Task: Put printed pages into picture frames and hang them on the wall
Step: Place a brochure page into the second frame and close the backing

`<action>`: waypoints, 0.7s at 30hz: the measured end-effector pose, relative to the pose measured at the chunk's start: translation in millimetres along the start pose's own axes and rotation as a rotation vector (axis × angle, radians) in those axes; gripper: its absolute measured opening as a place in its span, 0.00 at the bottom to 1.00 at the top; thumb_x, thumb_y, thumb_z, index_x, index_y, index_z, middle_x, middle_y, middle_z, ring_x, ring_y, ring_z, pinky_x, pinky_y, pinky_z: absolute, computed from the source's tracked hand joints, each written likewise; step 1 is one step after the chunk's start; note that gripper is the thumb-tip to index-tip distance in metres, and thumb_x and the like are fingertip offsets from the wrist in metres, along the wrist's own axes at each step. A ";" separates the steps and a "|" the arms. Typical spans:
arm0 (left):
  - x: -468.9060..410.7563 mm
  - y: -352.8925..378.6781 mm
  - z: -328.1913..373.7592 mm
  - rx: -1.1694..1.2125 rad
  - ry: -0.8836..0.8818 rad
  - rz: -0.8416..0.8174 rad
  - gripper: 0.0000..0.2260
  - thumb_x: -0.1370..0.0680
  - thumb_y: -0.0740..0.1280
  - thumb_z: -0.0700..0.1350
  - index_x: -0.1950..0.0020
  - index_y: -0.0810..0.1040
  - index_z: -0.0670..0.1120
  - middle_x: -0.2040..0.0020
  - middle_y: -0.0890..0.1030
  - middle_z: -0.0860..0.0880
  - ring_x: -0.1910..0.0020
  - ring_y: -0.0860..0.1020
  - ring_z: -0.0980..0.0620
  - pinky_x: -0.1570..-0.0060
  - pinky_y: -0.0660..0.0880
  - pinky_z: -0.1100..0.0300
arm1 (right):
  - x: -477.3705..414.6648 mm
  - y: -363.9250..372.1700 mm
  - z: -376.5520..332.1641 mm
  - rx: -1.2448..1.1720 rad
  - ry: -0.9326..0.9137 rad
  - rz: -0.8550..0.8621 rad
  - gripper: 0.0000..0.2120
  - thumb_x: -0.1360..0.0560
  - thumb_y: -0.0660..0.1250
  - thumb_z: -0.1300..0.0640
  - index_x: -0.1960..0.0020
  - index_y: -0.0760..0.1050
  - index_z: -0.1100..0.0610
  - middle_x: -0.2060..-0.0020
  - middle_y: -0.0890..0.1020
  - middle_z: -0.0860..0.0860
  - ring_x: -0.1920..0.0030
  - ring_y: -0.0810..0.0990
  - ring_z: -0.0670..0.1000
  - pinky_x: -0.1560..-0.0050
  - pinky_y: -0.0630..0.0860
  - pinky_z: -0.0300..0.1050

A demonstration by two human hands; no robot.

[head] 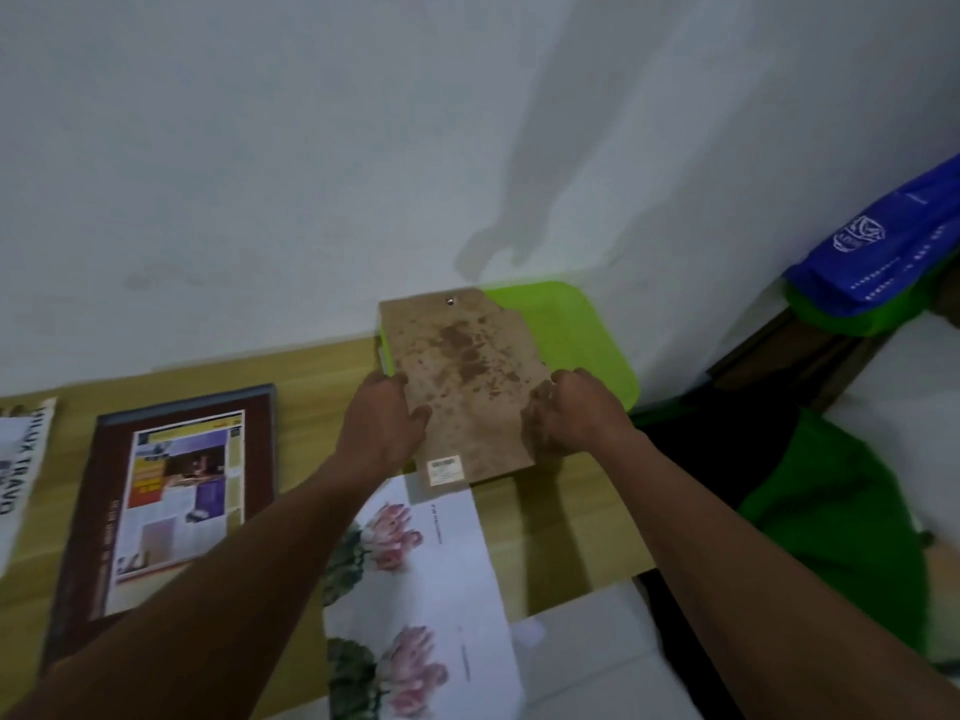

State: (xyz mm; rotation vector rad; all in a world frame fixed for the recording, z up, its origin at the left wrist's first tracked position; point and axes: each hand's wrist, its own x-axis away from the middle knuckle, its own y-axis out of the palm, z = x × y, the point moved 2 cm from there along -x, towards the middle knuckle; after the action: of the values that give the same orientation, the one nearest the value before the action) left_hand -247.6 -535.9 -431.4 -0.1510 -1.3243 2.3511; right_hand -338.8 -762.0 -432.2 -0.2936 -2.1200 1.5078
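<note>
Over the green tray [576,330] at the far edge of the table [322,366], close under the wall [260,148], sits the brown backing board [462,387]. Its stained side is up, w/ a small metal stud [450,301] near its top edge and a paper label [445,469] near its bottom edge. Can't tell whether a frame lies beneath it. Progress looks partway to me. One framed page [176,491] lies flat on the table left of the board, in a dark frame, so that one is loaded but not hung. No frame hangs on the stretch of wall above the board. A loose flower page [441,563] lies just below the board's near edge, its top meeting that edge; probably the next to go in. So what's left, by my read: back this board onto a page and frame, then hang both. Left hand [387,413] grips the board's left edge, thumb on top, fingers curled round the side. Right hand [576,407] is closed on the right edge, knuckles up, fingers bent over it. Both hold the lower half of the board, approx. level w/ each other. Farther left of the board, past the framed page, a printed sheet [21,470] w/ big dark letters shows at the picture edge. Right of the board are a blue bag [883,246] up by the wall and a green cloth [841,511] lower down, both off the table.
</note>
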 end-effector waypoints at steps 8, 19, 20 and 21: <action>-9.9 21.5 9.6 0.235 -0.228 0.103 0.23 0.29 0.71 0.38 0.35 0.75 0.39 0.41 0.80 0.41 0.44 0.79 0.42 0.46 0.76 0.53 | -25.9 8.9 15.2 -0.209 0.029 0.015 0.26 0.28 0.75 0.52 0.35 0.72 0.61 0.42 0.79 0.61 0.40 0.76 0.62 0.45 0.76 0.53; 6.5 -10.8 0.9 0.522 -0.340 0.080 0.29 0.32 0.74 0.32 0.32 0.74 0.42 0.43 0.81 0.45 0.46 0.81 0.45 0.52 0.80 0.53 | -12.5 3.3 4.1 -0.626 0.061 -0.104 0.33 0.35 0.80 0.63 0.33 0.71 0.56 0.45 0.83 0.55 0.46 0.82 0.57 0.45 0.80 0.56; 9.5 -16.8 -4.2 0.570 -0.362 0.080 0.31 0.33 0.75 0.32 0.31 0.73 0.42 0.43 0.81 0.45 0.47 0.81 0.45 0.54 0.80 0.53 | -9.0 1.1 -1.8 -0.653 0.054 -0.118 0.32 0.35 0.80 0.64 0.36 0.71 0.56 0.45 0.83 0.55 0.47 0.82 0.57 0.46 0.80 0.57; 13.3 -23.6 -9.4 0.619 -0.383 0.078 0.32 0.33 0.75 0.31 0.30 0.72 0.42 0.43 0.81 0.44 0.49 0.81 0.46 0.58 0.80 0.54 | -5.0 -0.9 -8.8 -0.674 0.040 -0.136 0.30 0.35 0.80 0.65 0.38 0.71 0.56 0.47 0.83 0.54 0.47 0.82 0.57 0.45 0.80 0.57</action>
State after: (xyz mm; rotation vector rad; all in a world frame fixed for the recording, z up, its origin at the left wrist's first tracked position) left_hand -249.2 -512.3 -415.1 0.4604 -0.6750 2.8301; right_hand -329.8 -757.4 -430.7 -0.3959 -2.4978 0.6659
